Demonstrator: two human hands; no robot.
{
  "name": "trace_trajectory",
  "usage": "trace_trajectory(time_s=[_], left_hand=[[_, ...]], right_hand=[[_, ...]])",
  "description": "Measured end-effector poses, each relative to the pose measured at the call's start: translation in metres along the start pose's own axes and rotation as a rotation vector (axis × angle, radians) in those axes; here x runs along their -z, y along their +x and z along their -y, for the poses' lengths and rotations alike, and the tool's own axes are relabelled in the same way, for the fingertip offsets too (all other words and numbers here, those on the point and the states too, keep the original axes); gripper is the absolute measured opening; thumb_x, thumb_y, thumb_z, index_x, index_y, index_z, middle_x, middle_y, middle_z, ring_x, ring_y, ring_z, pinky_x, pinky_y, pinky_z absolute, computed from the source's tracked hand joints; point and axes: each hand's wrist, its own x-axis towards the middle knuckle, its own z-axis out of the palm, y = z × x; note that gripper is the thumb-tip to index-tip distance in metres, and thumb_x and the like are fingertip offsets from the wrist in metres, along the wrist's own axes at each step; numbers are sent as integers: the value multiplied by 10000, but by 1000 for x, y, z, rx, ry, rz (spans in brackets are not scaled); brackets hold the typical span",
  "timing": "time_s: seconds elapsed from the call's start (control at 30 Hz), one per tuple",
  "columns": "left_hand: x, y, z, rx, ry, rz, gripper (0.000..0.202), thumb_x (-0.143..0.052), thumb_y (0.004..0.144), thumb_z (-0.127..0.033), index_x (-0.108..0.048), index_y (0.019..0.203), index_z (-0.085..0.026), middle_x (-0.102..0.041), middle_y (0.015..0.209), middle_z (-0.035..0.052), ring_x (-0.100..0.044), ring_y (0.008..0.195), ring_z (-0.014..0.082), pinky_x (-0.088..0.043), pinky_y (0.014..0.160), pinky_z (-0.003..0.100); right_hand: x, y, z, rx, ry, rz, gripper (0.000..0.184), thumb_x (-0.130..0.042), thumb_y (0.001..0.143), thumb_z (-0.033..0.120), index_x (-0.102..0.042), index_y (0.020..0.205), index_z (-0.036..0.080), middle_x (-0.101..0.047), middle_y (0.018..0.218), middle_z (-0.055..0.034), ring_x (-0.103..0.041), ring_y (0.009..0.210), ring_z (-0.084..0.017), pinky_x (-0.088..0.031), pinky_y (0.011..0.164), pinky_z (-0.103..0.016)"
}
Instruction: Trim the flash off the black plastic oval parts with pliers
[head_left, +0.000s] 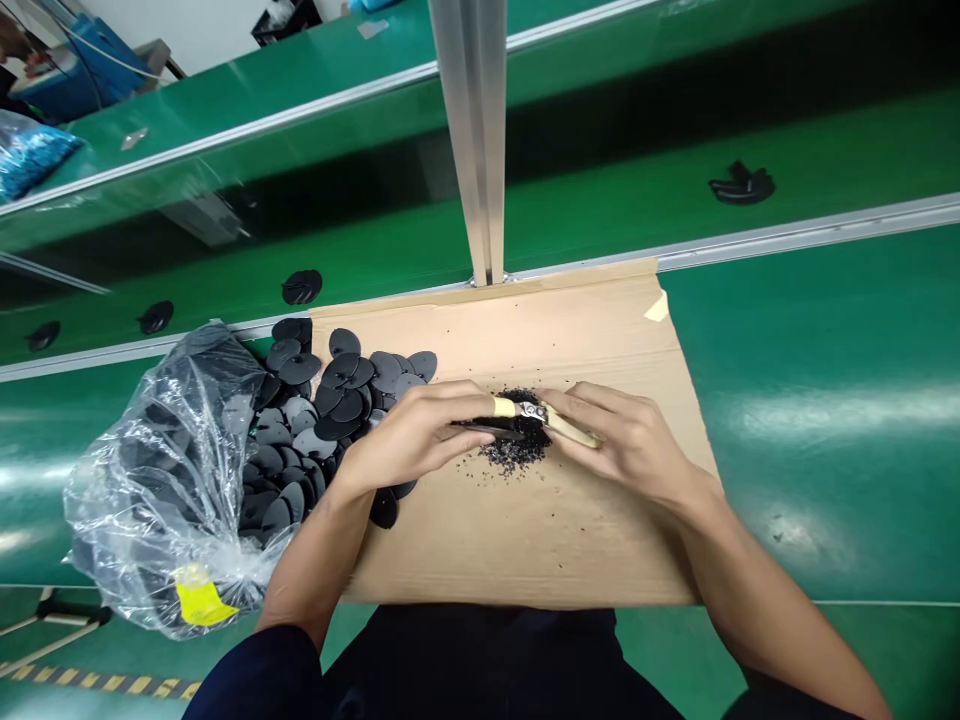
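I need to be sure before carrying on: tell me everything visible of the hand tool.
The hand tool has a small, silvery, metal-looking head with a round pivot, and a pale yellow handle. Gripped in the right hand, it slants above the black scraps, head toward the left hand. Fingers partly hide it; whether its tip touches anything is too small to tell.

A silver metal post (474, 140) rises midway along the glossy green table's (825, 420) far edge. Near the second green table's (202, 105) left end lies a clear plastic bag of blue pieces (34, 160); a black plastic crate (289, 22) sits by its far edge.
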Motion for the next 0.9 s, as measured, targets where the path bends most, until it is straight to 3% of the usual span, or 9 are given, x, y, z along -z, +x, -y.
trace_trajectory(time_s=[0.17, 0.37, 0.5, 0.67, 0.8, 0.9], left_hand=[[-8, 1, 2, 7, 87, 55, 248, -548, 1017, -264, -678, 1221, -208, -723, 1118, 92, -690, 985, 195, -572, 825, 322], [-7, 4, 2, -5, 89, -53, 134, -624, 983, -278, -706, 1039, -188, -730, 908, 46, -646, 835, 154, -543, 812, 312], [-15, 5, 4, 84, -26, -146, 146, -675, 941, -288, -672, 1025, -168, -732, 914, 43, -683, 804, 131, -580, 725, 246], [-28, 7, 4, 90, -100, -151, 133, -644, 944, -224, -625, 1064, -171, -745, 1027, 59, -729, 910, 142, -619, 820, 256], [-36, 7, 2, 20, 223, -53, 212, -518, 962, -112, -629, 1130, -175, -708, 1056, 82, -691, 948, 188, -602, 809, 318], [-36, 5, 3, 51, 402, 51, 275, -476, 937, -49, -645, 1111, -178, -695, 1037, 83, -669, 951, 209, -582, 787, 324]], right_hand=[[5, -1, 0, -36, 31, 49, 324, -588, 972, 278, -676, 1265, 171, -737, 937, -78, -671, 737, -153, -532, 633, -276], [16, -3, -3, -158, 178, 112, 344, -655, 918, 275, -697, 1246, 184, -770, 1004, -72, -693, 785, -159, -544, 667, -279], [10, -1, 2, -231, 324, 19, 343, -751, 854, 318, -720, 1175, 200, -763, 908, -38, -626, 665, -134, -517, 586, -269], [-10, -1, 8, -38, 291, -189, 288, -699, 883, 194, -706, 1171, 214, -743, 928, -48, -655, 703, -139, -562, 635, -285], [-16, -4, 7, 115, 142, -203, 387, -684, 888, 162, -674, 1266, 247, -745, 935, -53, -704, 791, -177, -594, 686, -321], [-14, -4, 9, 126, 187, -187, 407, -691, 877, 151, -675, 1272, 250, -746, 951, -59, -709, 801, -180, -595, 661, -312]])
